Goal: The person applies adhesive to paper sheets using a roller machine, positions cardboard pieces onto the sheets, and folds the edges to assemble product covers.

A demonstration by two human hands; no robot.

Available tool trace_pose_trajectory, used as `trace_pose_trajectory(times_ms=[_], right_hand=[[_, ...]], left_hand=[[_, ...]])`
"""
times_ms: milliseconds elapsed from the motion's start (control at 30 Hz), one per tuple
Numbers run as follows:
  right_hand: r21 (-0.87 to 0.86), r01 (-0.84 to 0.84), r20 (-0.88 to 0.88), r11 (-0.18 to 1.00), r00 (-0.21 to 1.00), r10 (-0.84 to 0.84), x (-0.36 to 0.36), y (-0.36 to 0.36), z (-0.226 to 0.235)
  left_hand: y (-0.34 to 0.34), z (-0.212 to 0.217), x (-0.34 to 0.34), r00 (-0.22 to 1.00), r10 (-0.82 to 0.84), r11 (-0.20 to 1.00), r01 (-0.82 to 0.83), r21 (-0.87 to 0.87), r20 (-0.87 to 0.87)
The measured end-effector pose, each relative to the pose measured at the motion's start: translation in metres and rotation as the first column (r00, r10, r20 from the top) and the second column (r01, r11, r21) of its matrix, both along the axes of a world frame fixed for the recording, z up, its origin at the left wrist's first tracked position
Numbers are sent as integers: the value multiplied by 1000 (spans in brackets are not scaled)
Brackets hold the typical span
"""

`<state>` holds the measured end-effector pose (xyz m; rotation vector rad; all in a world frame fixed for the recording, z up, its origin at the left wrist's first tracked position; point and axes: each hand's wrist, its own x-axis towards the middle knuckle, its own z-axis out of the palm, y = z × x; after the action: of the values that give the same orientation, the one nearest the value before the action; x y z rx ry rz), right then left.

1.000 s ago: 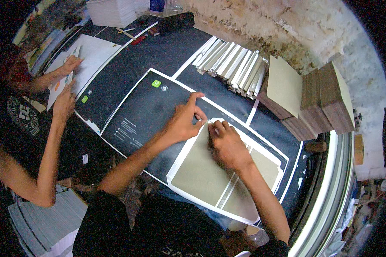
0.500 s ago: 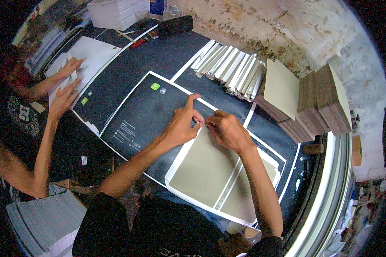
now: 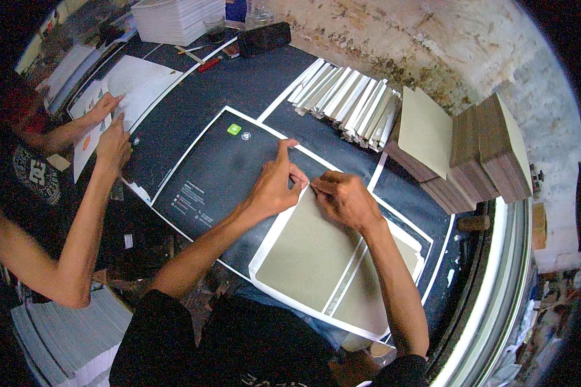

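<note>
A white cover sheet (image 3: 268, 248) lies in front of me with two grey boards (image 3: 306, 248) glued on it, a narrow spine strip between them. My left hand (image 3: 274, 184) pinches the sheet's far top corner, index finger raised. Facing it, my right hand (image 3: 345, 197) grips the same folded white edge, fingertips nearly touching the left's. Under the sheet lies a black printed cover (image 3: 216, 174) with a green mark.
A row of folded white strips (image 3: 345, 100) lies beyond my hands. Stacks of grey boards (image 3: 461, 151) stand at the right. On the left another person's hands (image 3: 110, 129) press a white sheet. White paper piles sit at far top and lower left.
Both my hands slid up along the sheet to its far top corner and drew together, now pinching the white edge. The person on the left shifted both hands on their sheet.
</note>
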<state>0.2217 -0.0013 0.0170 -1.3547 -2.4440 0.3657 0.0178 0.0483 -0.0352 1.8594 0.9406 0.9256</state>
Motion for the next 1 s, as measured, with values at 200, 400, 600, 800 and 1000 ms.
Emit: trace_pose_trajectory(times_ms=[200,400,600,800,1000], right_hand=[[-21,-21,452,1000,892,28,-10,-20,-4],[44,-15,368,999,930,-2,-21,-36,6],[-56,-1,31,998,1000,3,3,-34,6],[-114,106,-216,988,968,-129,6,-11,16],[-100,1,68,995,998,6,-14,3,20]], left_hand=[[-7,13,6,1000,4,1000,-5,-10,-30],[-12,23,3,999,-37,999,38,28,-29],[-21,25,-14,995,80,978,-66,197,-63],[-33,14,-25,970,128,973,-83,217,-205],[-37,10,-15,950,170,964,-105,246,-261]])
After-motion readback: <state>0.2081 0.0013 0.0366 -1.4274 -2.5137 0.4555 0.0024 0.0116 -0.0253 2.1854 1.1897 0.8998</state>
